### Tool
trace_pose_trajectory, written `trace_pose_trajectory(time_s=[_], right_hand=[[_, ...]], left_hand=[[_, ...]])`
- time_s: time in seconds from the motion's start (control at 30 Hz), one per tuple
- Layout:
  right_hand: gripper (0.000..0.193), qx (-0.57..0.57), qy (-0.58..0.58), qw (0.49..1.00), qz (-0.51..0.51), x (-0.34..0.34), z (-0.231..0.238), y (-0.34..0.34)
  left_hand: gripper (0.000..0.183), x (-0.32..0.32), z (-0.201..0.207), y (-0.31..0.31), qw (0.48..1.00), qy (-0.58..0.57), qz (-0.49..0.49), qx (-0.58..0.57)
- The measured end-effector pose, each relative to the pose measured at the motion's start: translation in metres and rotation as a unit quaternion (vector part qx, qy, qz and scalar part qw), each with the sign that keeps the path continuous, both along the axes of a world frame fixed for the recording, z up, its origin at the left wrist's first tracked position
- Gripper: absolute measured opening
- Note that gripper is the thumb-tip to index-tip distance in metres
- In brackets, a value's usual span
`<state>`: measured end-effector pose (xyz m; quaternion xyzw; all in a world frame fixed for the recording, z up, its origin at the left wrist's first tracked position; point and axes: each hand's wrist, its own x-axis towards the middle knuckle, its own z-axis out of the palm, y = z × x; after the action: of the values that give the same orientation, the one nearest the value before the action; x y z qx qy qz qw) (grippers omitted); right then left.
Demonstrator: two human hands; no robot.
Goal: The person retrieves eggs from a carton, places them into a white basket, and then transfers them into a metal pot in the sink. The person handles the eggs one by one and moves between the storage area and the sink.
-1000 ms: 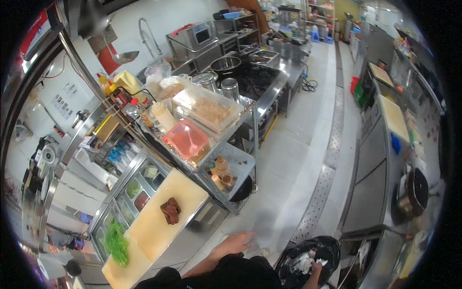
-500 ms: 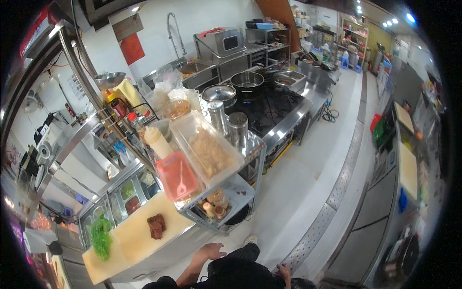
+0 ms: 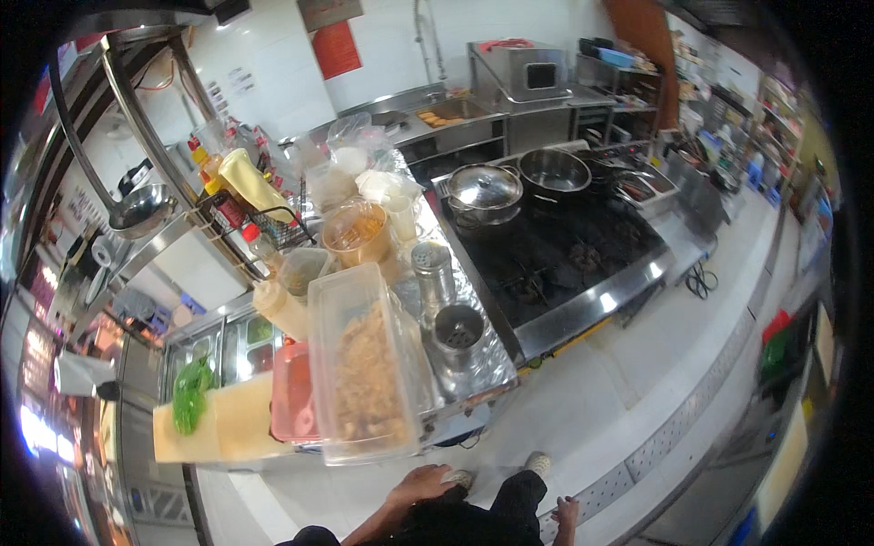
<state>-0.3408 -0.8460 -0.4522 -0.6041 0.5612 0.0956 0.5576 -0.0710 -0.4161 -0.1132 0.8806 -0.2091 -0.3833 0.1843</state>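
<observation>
Down at the near edge of the foil-covered surface, the clear tub took the spotlight, loaded with pale brown pieces! Near it, but apart, came the left hand, relaxed, fingers stretched out toward the right. Out over the floor, there was the right hand, fingers half curled; whether they gripped anything, no telling. Right beside the tub sat the red container. Along the surface's right edge, two metal canisters stood upright, and beyond that edge, a lidded pot sat on the black stove!
</observation>
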Motion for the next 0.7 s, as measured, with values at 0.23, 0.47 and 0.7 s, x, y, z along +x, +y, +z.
trace_pose_trajectory(time_s=[0.23,0.47,0.7], right_hand=[[0.041,0.021,-0.086,0.981,0.172,0.217,0.078,-0.110],[0.053,-0.068,-0.033,0.882,0.465,0.392,0.148,-0.238],[0.042,-0.295,-0.161,0.622,0.707,0.426,0.130,-0.268]], left_hand=[[0.058,-0.036,-0.106,-0.063,0.964,-0.012,0.260,0.059],[0.056,-0.171,-0.209,-0.121,0.836,0.208,0.483,0.155],[0.056,-0.166,-0.196,-0.161,0.734,0.218,0.638,0.089]])
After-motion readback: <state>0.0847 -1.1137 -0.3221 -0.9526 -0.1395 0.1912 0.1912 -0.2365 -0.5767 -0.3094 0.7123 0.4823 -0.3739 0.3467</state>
